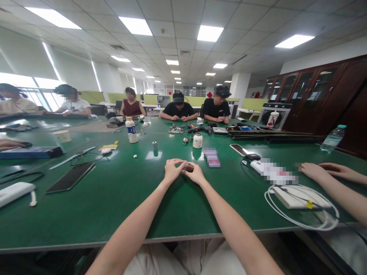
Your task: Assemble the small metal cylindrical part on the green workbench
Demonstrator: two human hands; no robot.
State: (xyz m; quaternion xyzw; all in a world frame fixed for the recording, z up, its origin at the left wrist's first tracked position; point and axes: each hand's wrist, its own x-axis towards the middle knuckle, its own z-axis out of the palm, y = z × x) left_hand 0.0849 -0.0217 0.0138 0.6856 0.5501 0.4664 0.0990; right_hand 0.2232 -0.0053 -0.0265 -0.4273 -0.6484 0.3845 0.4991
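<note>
Green counter [114, 214] stretches across a bright office, with people seated along its far side. Near the middle, the left hand [173, 170] and right hand [195, 172] meet, fingers curled closed around a small object [186, 165], mostly hidden between them. Beyond stand a white jar [197, 141] and a small gray cylinder [155, 146]; a pixelated packet [212, 157] lies just beyond the right hand.

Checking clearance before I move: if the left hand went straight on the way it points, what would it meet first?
The left hand would first meet the small object at its fingertips, then probably the right hand; exact depth is unclear.
</note>
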